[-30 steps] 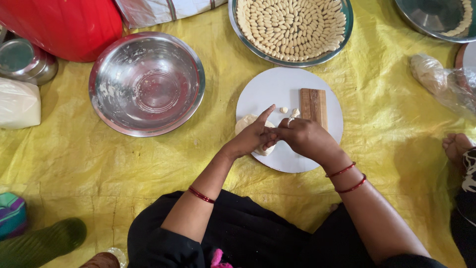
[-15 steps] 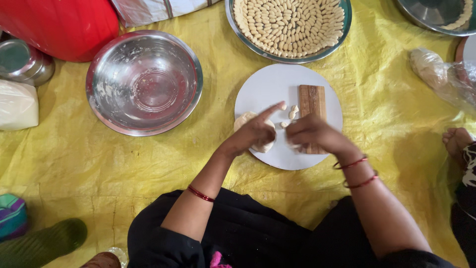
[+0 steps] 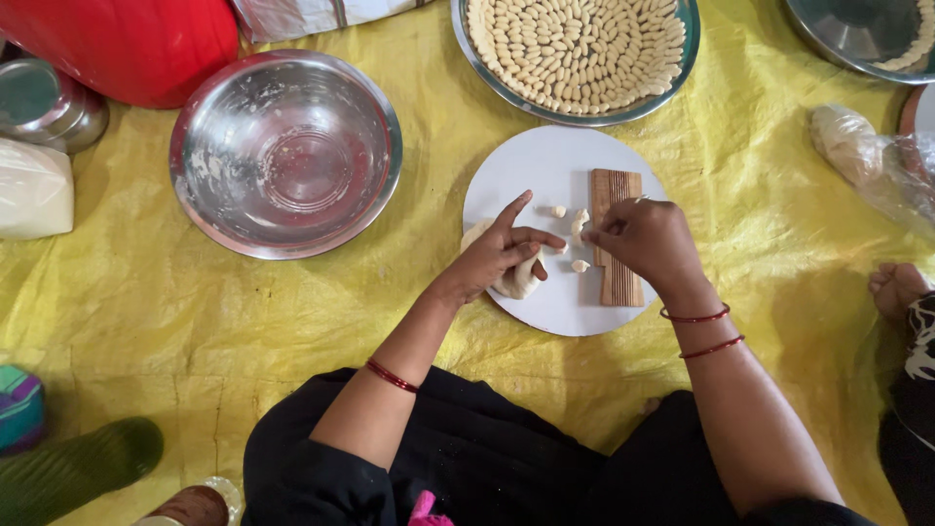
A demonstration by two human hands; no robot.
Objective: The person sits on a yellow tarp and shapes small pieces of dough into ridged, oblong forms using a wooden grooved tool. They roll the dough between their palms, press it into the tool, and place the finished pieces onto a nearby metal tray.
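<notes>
Centre frame: right hand (image 3: 648,239) pinched shut over ridged wooden board (image 3: 617,237); whether it grips dough, cannot tell. Left hand (image 3: 502,251) part open, pinning dough lump (image 3: 516,281) on white plate (image 3: 545,166). Best rolled with light, even pressure along the ridges.

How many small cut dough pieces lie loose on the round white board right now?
4: one small dough piece above the left hand, one beside the ridged wooden block, one at the left fingertips, one under the right hand. Hands may hide more.

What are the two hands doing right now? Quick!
Left hand: open, fingers spread, resting on the dough lump on the white board.
Right hand: curled shut over the ridged wooden block; what it pinches cannot be told.
</notes>
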